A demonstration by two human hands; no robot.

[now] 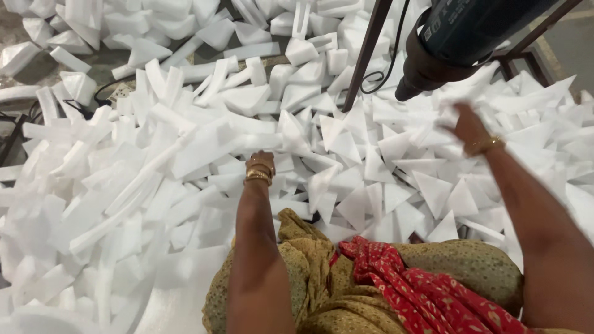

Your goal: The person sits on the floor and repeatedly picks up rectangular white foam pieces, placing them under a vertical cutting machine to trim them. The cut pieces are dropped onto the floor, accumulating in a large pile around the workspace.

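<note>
All across the floor spreads a great heap of white foam offcuts (pixel 185 161), long strips piled toward the left and flat triangles (pixel 433 188) gathered more to the right, so thick that hardly any bare ground shows. Above it, at the top right, hangs a dark heat gun (pixel 451 43) on a slanting metal stand (pixel 365 55), its nozzle pointing down at the pile, with a black cable looping behind. The person sits at the near edge, knees covered in olive patterned cloth (pixel 470 266) with a red printed scarf (pixel 402 272) lying across it. Both arms reach out, well apart. The left hand (pixel 261 162) (gold bangles at the wrist) is pushed down among the pieces where strips and triangles meet, and I cannot tell whether its fingers are closed on anything. The right hand (pixel 470 127) is blurred, raised just over the triangles below the nozzle; it seems spread and holding nothing, though the blur leaves that unsure. Judging by the mixed heap, little looks sorted so far and most pieces lie untouched.
</note>
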